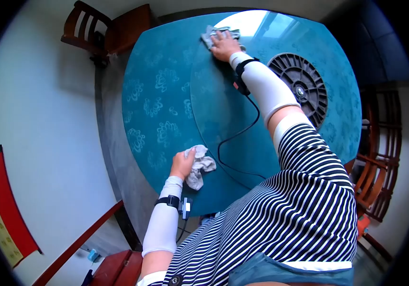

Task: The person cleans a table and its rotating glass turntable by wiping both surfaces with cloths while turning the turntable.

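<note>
My right hand reaches to the far side of the round table. Its fingers press down on a grey-and-white patterned cloth, bunched under the fingertips on a shiny, clear round top. Close to the table's near left edge, my left hand grips a crumpled whitish rag between thumb and fingers. The rag hangs loosely to the right of the hand, by the curved rim of the clear top. Both forearms wear white sleeves with black straps and small devices at the wrists.
Teal floral cloth covers the table. A dark ribbed round turntable base lies right of my right forearm. A black cable trails across the surface. Wooden chairs stand at the far left and right.
</note>
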A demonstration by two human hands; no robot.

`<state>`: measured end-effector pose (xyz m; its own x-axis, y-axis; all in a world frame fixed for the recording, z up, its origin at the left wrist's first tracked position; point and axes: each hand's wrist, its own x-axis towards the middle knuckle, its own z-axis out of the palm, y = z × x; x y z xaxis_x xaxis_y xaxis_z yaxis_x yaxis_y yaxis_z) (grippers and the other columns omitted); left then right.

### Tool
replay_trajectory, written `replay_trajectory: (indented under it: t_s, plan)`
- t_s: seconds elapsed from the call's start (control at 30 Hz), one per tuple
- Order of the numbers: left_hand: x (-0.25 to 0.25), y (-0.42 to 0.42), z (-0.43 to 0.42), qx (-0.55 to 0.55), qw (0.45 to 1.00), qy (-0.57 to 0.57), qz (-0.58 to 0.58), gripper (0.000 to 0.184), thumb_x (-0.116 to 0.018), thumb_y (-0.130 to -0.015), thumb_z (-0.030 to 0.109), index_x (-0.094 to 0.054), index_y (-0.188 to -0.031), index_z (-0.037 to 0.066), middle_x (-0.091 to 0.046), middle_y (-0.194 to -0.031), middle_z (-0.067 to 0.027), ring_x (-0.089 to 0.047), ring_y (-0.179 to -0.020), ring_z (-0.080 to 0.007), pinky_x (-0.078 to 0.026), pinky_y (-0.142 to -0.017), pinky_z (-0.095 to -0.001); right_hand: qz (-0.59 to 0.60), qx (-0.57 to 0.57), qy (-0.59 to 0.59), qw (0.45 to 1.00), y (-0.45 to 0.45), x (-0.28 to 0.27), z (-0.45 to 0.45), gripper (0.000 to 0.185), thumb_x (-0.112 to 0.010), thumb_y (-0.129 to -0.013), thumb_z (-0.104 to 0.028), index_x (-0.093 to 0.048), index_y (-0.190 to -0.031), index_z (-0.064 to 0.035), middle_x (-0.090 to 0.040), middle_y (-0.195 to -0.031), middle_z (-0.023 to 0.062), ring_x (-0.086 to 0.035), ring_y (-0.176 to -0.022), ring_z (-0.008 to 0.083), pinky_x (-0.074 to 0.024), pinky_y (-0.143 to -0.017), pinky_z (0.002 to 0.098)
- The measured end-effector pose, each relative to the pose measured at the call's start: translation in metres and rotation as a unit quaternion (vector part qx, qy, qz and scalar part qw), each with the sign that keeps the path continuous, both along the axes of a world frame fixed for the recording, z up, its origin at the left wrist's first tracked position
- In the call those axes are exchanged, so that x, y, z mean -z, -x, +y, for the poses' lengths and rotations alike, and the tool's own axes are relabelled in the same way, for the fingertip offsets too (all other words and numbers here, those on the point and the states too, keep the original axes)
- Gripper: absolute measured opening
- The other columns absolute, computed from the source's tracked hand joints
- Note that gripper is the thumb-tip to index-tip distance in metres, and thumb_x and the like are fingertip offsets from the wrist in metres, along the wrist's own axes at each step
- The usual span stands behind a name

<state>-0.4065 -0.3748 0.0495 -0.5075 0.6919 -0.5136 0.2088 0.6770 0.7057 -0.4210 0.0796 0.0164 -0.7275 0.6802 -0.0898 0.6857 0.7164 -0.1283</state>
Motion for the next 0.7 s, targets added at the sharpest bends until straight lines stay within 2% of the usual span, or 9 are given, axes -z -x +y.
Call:
replay_trajectory:
  t_s: [0.07,0.27,0.33,0.4,0.47,0.6,0.7]
  plan:
    - [0.006,0.0,-0.004,0.003,1.0,0.0,0.005,0.053,-0.054,-0.093,0.049,-0.071,-0.094,-0.001,-0.066,-0.088,-0.0288,-0.064,-0.092,-0.0465,-0.051,-0.076,-0.0464,-0.006,-0.06,-0.011,0.998,-0.002,-0.005,-0.026,0.058,-0.04,-0.094,-0.038,-0.04,-0.15,-0.022,-0.026,-0.162,0.0077,-0.021,-0.148,0.0371,-0.0281,-0.115,0.057]
    - [0.012,0.0,-0.008,0.009,0.999,-0.024,0.02,0.054,-0.052,-0.093,0.051,-0.072,-0.095,0.001,-0.066,-0.091,-0.0289,-0.063,-0.094,-0.0472,-0.051,-0.078,-0.0482,0.007,-0.219,-0.016,0.976,-0.033,-0.028,-0.132,0.06,-0.041,-0.093,-0.037,-0.039,-0.15,-0.0191,-0.028,-0.16,0.009,-0.021,-0.148,0.0373,-0.0298,-0.113,0.0571]
    - [0.015,-0.001,-0.008,0.012,0.999,-0.032,0.03,0.055,-0.051,-0.093,0.051,-0.072,-0.095,0.0,-0.066,-0.092,-0.0298,-0.063,-0.095,-0.0478,-0.05,-0.08,-0.049,0.068,-0.267,0.009,0.961,-0.056,-0.028,-0.171,0.06,-0.047,-0.087,-0.03,-0.048,-0.145,-0.0146,-0.032,-0.157,0.0125,-0.025,-0.145,0.0398,-0.0355,-0.106,0.0601]
    - [0.013,0.001,-0.008,0.017,0.999,-0.01,0.037,0.055,-0.05,-0.092,0.049,-0.071,-0.096,-0.001,-0.065,-0.093,-0.0313,-0.062,-0.097,-0.049,-0.05,-0.083,-0.0493,0.098,-0.32,0.027,0.942,-0.084,-0.028,-0.209,0.057,-0.049,-0.085,-0.029,-0.053,-0.14,-0.0135,-0.035,-0.155,0.0132,-0.027,-0.144,0.0404,-0.0352,-0.106,0.0594]
    - [0.018,0.003,-0.009,0.02,0.999,-0.01,0.047,0.053,-0.05,-0.091,0.048,-0.071,-0.097,-0.001,-0.065,-0.094,-0.0318,-0.061,-0.098,-0.0491,-0.049,-0.084,-0.0494,0.114,-0.341,0.021,0.933,-0.121,-0.029,-0.248,0.056,-0.048,-0.086,-0.031,-0.054,-0.14,-0.0151,-0.036,-0.155,0.0119,-0.026,-0.145,0.0392,-0.0324,-0.108,0.0575]
    - [0.025,0.007,-0.011,0.017,0.998,-0.031,0.057,0.053,-0.047,-0.09,0.047,-0.07,-0.098,-0.001,-0.063,-0.098,-0.0328,-0.059,-0.1,-0.0505,-0.046,-0.088,-0.0529,0.109,-0.338,0.087,0.931,-0.218,-0.049,-0.308,0.053,-0.05,-0.087,-0.025,-0.054,-0.137,-0.008,-0.039,-0.151,0.0148,-0.027,-0.143,0.0417,-0.0308,-0.11,0.058]
    - [0.031,0.01,-0.011,0.015,0.998,-0.038,0.054,0.054,-0.048,-0.088,0.047,-0.07,-0.097,-0.002,-0.064,-0.096,-0.0321,-0.062,-0.1,-0.0488,-0.049,-0.085,-0.0506,0.064,-0.304,0.127,0.942,-0.303,-0.066,-0.344,0.055,-0.053,-0.087,-0.021,-0.051,-0.14,-0.0061,-0.037,-0.152,0.0158,-0.023,-0.145,0.0423,-0.0296,-0.11,0.0595]
